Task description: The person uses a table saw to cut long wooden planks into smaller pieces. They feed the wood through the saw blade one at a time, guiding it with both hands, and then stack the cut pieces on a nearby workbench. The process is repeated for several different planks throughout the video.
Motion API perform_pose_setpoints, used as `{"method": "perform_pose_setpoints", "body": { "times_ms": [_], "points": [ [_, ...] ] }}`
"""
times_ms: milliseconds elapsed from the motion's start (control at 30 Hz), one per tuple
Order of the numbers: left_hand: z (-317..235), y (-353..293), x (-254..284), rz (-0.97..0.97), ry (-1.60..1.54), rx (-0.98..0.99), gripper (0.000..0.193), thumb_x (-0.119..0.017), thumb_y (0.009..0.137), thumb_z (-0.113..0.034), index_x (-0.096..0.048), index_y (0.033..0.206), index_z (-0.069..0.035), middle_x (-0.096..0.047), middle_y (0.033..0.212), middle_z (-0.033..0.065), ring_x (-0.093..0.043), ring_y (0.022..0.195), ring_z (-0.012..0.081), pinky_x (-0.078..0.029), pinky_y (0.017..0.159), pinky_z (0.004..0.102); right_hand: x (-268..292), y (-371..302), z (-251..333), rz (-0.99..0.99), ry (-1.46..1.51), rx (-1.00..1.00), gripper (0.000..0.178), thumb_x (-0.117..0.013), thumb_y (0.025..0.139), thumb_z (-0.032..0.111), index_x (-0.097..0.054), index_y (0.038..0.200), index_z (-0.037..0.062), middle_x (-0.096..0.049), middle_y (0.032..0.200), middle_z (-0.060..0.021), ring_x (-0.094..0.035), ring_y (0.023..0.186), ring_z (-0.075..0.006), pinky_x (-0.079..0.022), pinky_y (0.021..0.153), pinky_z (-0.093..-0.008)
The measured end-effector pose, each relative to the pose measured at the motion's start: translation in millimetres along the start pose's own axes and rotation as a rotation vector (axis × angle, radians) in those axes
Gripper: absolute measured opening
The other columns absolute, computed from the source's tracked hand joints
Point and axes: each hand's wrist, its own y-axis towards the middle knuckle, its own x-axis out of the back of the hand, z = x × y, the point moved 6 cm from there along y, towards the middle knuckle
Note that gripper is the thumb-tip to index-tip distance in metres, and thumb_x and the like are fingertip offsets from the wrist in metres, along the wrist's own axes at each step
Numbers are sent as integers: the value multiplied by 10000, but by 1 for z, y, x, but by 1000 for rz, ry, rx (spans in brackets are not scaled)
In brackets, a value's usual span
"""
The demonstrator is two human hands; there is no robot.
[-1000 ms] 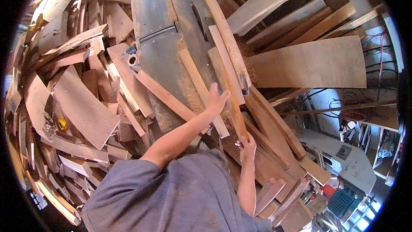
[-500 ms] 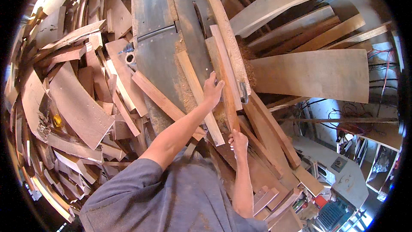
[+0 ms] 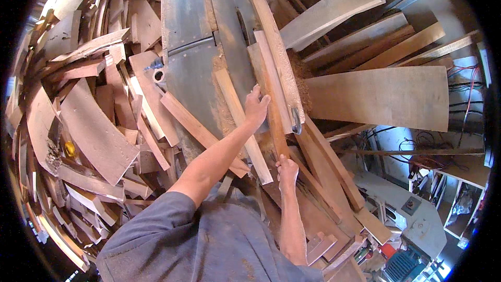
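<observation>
A long brown wooden strip (image 3: 274, 120) lies on the grey metal machine table (image 3: 193, 68), alongside a paler wooden rail (image 3: 275, 47). My right hand (image 3: 287, 171) is closed around the strip's near end. Farther up, my left hand (image 3: 257, 107) is pressed against the strip's left side with its fingers bent; part of its grip is hidden. A pale batten (image 3: 242, 125) lies on the table beneath my left forearm. Left of it, a reddish wooden bar (image 3: 201, 133) slants across the table's near corner. A dark slot (image 3: 241, 23) runs in the table ahead of my left hand.
A heap of offcuts (image 3: 99, 125) fills the left side. Wide boards (image 3: 376, 96) jut in from the right. A metal clamp (image 3: 296, 120) sits at the rail's near end. Sawdust (image 3: 222, 99) covers part of the table. A teal motor (image 3: 404, 266) stands at lower right.
Both hands have moved slightly away from me along the rail, and the wooden strip has slid forward with them. The view has shifted a little.
</observation>
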Motion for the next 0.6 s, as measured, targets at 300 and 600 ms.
{"method": "perform_pose_setpoints", "body": {
  "times_ms": [300,600],
  "points": [
    [3,13,3,34,47,99,613,-689,929,-255,-504,1458,-6,-659,1134,228,-585,1138,404,-470,990,482,-10,7,9,12,29,1,420,-659,1012,385,-609,731,77,-428,564,59,-323,406,-62,-247,354,-250],
    [-2,25,7,49,27,101,608,-678,933,-259,-502,1460,-11,-650,1080,226,-593,1093,404,-475,972,489,-19,9,24,11,36,-12,415,-664,1008,359,-621,725,59,-438,555,46,-354,397,-73,-266,351,-255]
  ]
}}
